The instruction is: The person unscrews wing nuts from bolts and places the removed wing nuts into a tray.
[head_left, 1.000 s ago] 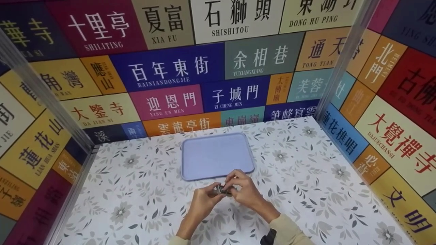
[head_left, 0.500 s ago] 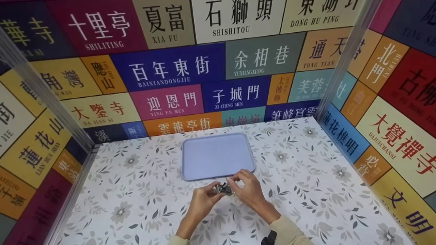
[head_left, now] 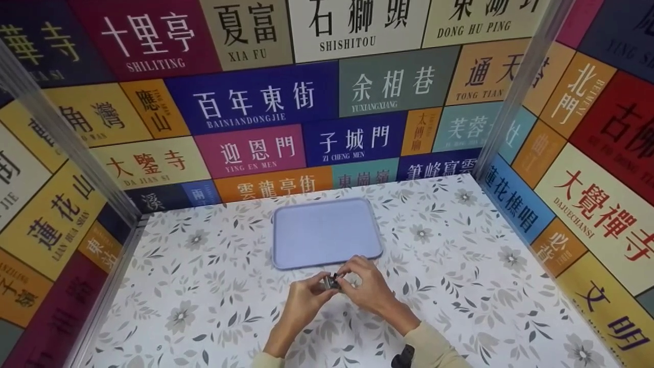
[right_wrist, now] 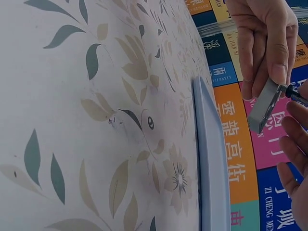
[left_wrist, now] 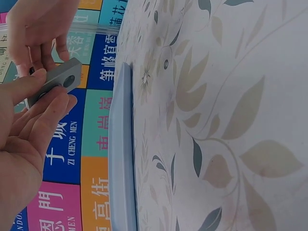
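In the head view, my left hand pinches a small grey metal block between thumb and fingers, in front of the tray. The left wrist view shows round holes in one side of this block. My right hand comes in from the other side and pinches a dark threaded screw. One end of the screw is right at the block's face, near the left thumb. Part of the screw is hidden by the right fingers.
A pale blue-purple tray lies on the floral-patterned table, just beyond the hands. Panels with coloured sign lettering stand around the back and both sides.
The right fingers draw slightly away from the block half a second ago, then are back close against it now. The left hand keeps its hold on the block in nearly the same place.
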A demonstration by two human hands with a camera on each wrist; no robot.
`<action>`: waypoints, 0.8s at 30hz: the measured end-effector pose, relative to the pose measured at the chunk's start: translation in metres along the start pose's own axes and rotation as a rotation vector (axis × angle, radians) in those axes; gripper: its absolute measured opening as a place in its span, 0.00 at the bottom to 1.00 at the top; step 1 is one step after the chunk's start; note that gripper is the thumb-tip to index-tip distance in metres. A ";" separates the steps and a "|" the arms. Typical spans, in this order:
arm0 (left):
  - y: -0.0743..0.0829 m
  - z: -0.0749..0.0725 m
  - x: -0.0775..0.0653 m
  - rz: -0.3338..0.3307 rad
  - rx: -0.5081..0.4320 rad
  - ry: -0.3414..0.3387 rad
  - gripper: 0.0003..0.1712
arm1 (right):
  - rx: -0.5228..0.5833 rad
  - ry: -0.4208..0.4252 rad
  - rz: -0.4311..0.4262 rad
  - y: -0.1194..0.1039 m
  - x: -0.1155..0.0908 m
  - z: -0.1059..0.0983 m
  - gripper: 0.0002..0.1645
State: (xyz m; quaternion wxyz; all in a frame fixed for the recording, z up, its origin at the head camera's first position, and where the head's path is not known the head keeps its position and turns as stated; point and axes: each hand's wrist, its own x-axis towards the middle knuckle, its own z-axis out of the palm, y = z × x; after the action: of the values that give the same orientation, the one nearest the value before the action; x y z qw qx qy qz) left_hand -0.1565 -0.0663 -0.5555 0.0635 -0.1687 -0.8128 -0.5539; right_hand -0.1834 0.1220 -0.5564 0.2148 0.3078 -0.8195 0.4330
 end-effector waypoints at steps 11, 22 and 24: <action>0.004 -0.001 0.000 -0.014 0.007 -0.022 0.18 | 0.070 0.020 -0.068 0.001 0.001 0.001 0.20; 0.005 0.001 0.000 -0.005 0.015 -0.026 0.17 | 0.134 0.060 -0.175 -0.001 0.003 0.002 0.20; 0.004 0.001 0.000 0.006 0.013 -0.023 0.16 | 0.131 0.059 -0.186 0.000 0.003 0.002 0.19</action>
State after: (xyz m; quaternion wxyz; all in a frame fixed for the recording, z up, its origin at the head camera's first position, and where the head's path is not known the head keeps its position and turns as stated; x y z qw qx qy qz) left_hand -0.1546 -0.0636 -0.5522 0.0571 -0.1772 -0.8167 -0.5462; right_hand -0.1854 0.1189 -0.5556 0.2577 0.3830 -0.7505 0.4729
